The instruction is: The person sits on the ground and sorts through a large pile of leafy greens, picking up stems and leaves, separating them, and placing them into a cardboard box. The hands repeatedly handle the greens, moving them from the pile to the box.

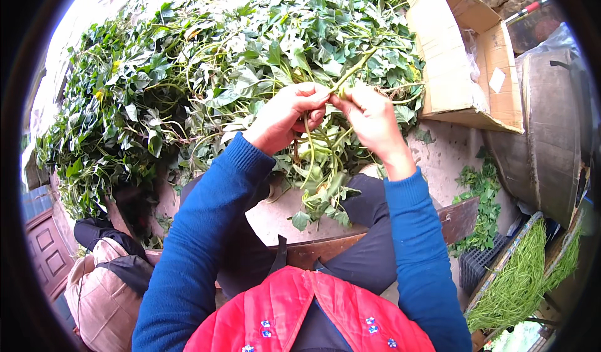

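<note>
Leafy vine stem [350, 71], held between both hands directly in front of the great heap of cut vines [206, 70]; long axis slanting from the pinch up and to the right, toward the cardboard box [463, 58]. Left of the heap's lower edge, a seated person in a padded beige jacket [100, 295]. Left hand [285, 117], fingers closed and pinched on the stem's lower end, with a bundle of trimmed stems [319, 177] hanging beneath, limp, glossy, pale green. Right hand [369, 114], fingertips likewise clamped on the stem, touching the left, equally near. Right of the heap: box of rough brown board, flaps open; below it, a curved grey metal basin [551, 133]; lower still, a tray of fine green strands [519, 283].
</note>
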A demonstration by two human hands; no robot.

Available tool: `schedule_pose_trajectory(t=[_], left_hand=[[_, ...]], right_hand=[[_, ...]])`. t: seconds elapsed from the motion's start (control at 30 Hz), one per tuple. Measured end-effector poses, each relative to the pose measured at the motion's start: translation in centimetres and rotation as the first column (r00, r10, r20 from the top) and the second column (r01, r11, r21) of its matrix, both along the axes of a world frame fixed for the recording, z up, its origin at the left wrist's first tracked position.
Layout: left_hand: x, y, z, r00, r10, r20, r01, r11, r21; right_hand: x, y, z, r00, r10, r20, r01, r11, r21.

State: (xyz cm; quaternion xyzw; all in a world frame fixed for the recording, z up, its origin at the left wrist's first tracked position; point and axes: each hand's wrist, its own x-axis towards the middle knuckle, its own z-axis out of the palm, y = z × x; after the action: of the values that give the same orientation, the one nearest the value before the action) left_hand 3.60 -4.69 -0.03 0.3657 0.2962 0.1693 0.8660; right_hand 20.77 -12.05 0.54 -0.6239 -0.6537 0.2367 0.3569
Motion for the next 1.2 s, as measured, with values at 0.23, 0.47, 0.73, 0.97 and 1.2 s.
schedule_pose_trajectory(t=[0.23,0.47,0.73,0.97,1.2], left_hand=[[-0.2,-0.2,0.9,0.998,0.042,-0.056,-0.042,0.999,-0.002],[-0.2,0.4,-0.6,0.972,0.216,0.092,-0.207,0.973,-0.098],[0.4,0.2,-1.1,0.970,0.223,-0.102,-0.178,0.927,0.332],[2.0,-0.8,-2.2,0.945,0.283,-0.165,-0.192,0.886,0.421],[-1.3,2.6,-3.5,0.905,0.241,-0.350,-0.076,0.902,0.426]], right_hand=[[3.3,0.3,0.5,0.905,-0.418,-0.073,0.391,0.889,-0.240],[-1.9,-0.2,0.1,0.926,-0.161,-0.340,0.004,0.908,-0.418],[-0.6,-0.8,0.8,0.960,-0.092,-0.263,-0.008,0.935,-0.355],[-0.8,-1.7,2.2,0.993,-0.112,0.037,0.117,0.915,-0.385],[5.8,-2.8,4.4,0.948,-0.102,-0.301,-0.062,0.869,-0.491]])
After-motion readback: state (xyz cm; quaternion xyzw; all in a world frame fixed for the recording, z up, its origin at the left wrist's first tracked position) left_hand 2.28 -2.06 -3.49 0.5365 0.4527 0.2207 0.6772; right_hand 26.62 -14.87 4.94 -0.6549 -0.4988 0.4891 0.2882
